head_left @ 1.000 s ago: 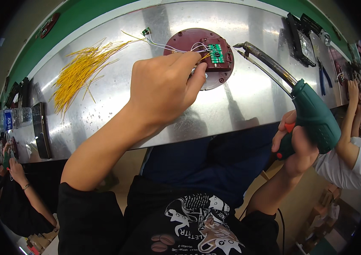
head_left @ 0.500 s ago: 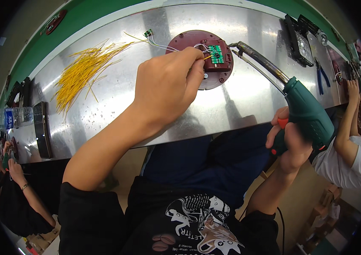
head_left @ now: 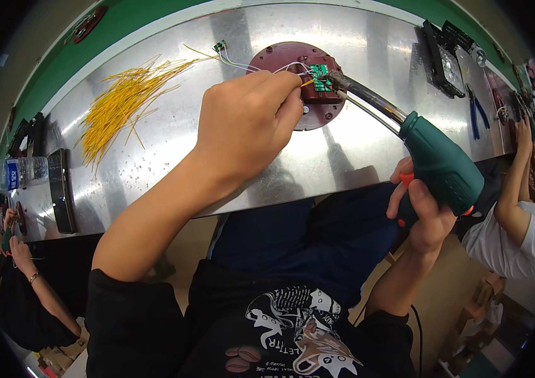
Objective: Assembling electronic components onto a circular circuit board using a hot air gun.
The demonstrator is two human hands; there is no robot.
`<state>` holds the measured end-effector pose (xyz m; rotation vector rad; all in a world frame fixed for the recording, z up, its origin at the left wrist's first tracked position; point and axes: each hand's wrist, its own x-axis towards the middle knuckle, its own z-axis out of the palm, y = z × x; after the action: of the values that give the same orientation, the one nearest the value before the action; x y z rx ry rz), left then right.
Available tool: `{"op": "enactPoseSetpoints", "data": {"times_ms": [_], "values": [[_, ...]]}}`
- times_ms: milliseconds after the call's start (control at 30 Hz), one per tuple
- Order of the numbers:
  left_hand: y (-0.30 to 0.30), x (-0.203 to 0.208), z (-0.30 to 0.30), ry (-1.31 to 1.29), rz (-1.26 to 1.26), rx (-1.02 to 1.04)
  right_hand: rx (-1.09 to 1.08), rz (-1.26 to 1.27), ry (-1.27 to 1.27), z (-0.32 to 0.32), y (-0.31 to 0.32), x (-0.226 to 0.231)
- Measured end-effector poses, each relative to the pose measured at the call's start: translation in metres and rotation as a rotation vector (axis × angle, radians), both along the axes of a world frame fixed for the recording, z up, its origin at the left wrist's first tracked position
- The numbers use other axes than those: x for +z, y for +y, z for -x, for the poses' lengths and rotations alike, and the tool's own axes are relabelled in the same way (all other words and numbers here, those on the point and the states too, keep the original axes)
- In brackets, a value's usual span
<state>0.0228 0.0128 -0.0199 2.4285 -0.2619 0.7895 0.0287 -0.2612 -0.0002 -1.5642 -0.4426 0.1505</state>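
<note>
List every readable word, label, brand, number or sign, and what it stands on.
Black cloth T-shirt: white lettering, partly readable; wording not quoted.
Clear plastic bottle with blue cap: small characters on its blue label; not quoted.
Green rectangular circuit board on round maroon housing: any markings too small to read.
Dark green plastic soldering gun: no legible text.

Black T-shirt [head_left: 211, 296], elbow-length sleeves [head_left: 132, 318], white cartoon print [head_left: 324, 302] plus brown bean shapes [head_left: 243, 355] on front; dark blue trousers [head_left: 299, 242].
</note>
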Motion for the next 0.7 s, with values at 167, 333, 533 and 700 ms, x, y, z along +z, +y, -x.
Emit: {"op": "enactPoseSetpoints", "data": {"times_ms": [167, 333, 533, 700], "values": [[-0.0006, 0.0014, 0.0006, 0.013, -0.009, 0.01, -0.012, 0.002, 0.008, -0.0005, -0.0003, 0.0007], [-0.0005, 0.0028, 0.0008, 0.021, -0.01, 0.012, -0.01, 0.008, 0.024, -0.0007, 0.0008, 0.0016], [-0.0004, -0.0013, -0.002, -0.002, -0.016, 0.012, -0.017, 0.005, 0.026, -0.0026, 0.0008, -0.0009], [-0.0004, -0.0048, -0.0036, -0.057, 0.003, 0.009, 0.003, 0.009, 0.054, -0.0043, -0.0006, 0.0038]]}}
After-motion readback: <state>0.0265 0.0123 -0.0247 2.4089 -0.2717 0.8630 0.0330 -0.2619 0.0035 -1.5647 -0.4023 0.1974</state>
